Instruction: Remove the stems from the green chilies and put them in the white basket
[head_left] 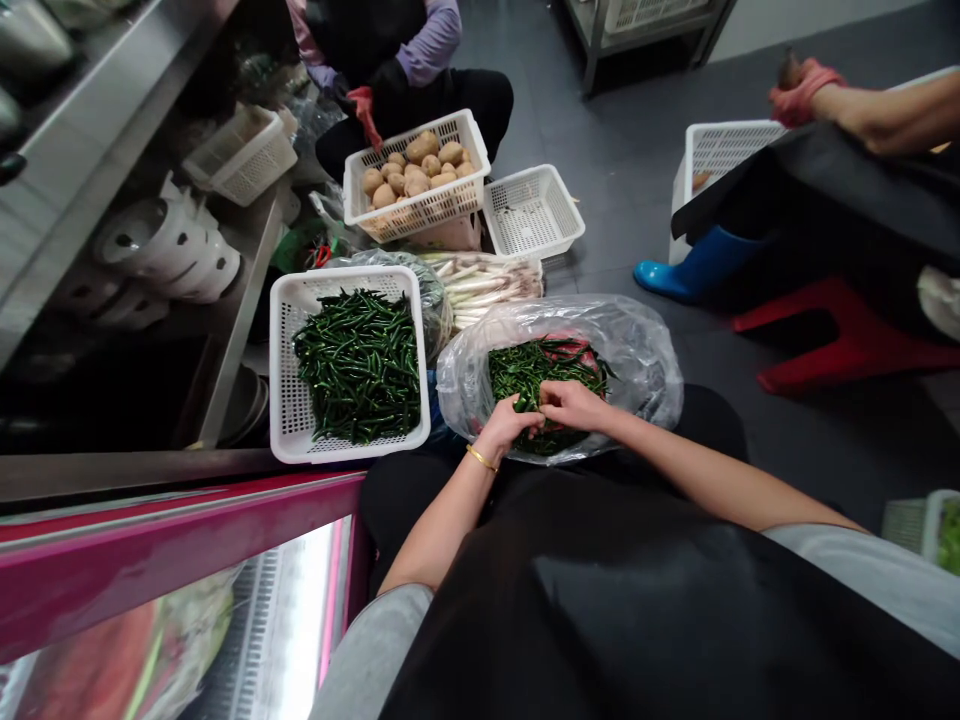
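A clear plastic bag (645,350) lies open in front of me, with thin green chillies (525,365) and something red inside. Over its near side, my left hand (511,424), below a gold bracelet, pinches a green chilli. My right hand (574,405) meets it from the right, its fingers pressed together at the chilli's end; what exactly they grip is too small to tell. To the left of the bag stands a white basket (276,370) holding a heap of dark green chillies (360,370).
Beyond the bag lie white-stemmed scallions (487,285), a crate of potatoes (416,175) and a shallow white basket (534,212). People in red gloves sit ahead and at right, near a red stool (855,340). Metal shelving (247,310) stands left.
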